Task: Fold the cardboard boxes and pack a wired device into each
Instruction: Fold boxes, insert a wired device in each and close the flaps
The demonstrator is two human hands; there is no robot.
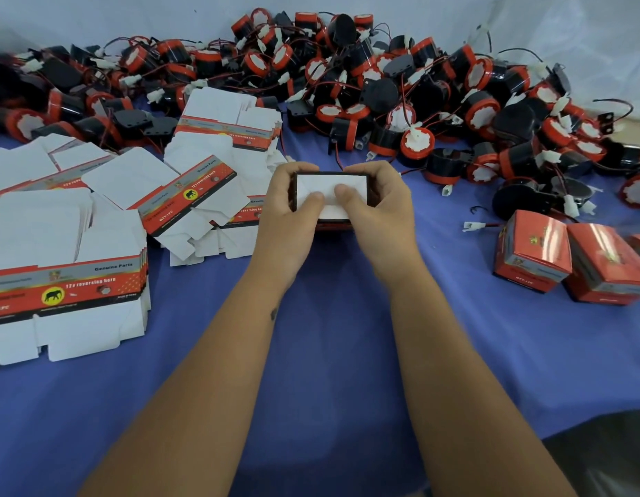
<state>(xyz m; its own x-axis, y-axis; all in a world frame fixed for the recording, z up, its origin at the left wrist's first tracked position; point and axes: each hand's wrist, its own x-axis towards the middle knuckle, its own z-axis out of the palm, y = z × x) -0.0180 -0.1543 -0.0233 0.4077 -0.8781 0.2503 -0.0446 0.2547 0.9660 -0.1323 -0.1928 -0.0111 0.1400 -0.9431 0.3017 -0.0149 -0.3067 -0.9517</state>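
A small cardboard box (347, 181) sits between both hands over the blue cloth, its white inner flaps facing up. My left hand (288, 209) grips its left side, thumb pressing a white flap. My right hand (374, 206) grips the right side, its thumb on the same flap. Fingers of both hands curl over the far edge. A big heap of black and red wired devices (401, 102) lies behind the box. Whether a device is inside the box is hidden.
Stacks of flat unfolded boxes (67, 281) cover the left side, more of the flat boxes (218, 138) further back. Closed red boxes (569, 256) stand at the right. A loose white connector (471, 226) lies near them. Blue cloth (329, 353) stretches toward me.
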